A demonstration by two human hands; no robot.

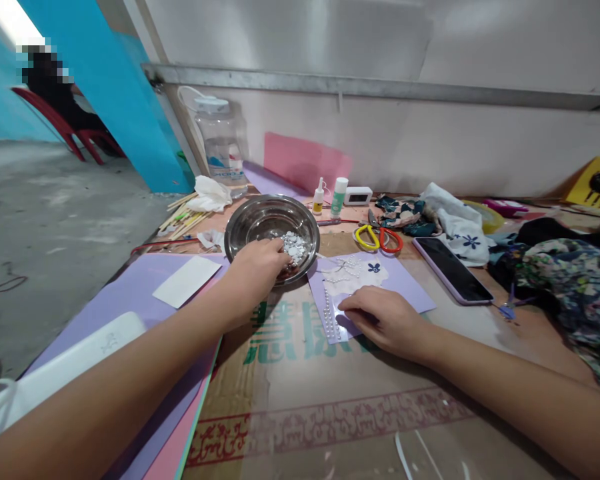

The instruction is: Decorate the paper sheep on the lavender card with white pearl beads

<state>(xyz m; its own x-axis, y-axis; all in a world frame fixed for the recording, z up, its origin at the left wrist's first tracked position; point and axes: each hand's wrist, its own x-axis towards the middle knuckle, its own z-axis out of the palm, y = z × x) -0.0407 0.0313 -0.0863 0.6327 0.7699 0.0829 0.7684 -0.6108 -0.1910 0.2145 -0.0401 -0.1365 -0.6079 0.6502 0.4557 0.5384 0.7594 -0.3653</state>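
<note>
Beneath bunched L hand (257, 268), beads (295, 247) in bowl (243, 227) are picked at, hold unclear; card (405, 285) pinned by flat R hand (387, 321); fine pinch needed.

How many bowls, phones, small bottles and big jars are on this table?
Metal bowl: 1
Phone: 1
Small bottles: 2
Big clear jar: 1
Total: 5
</note>
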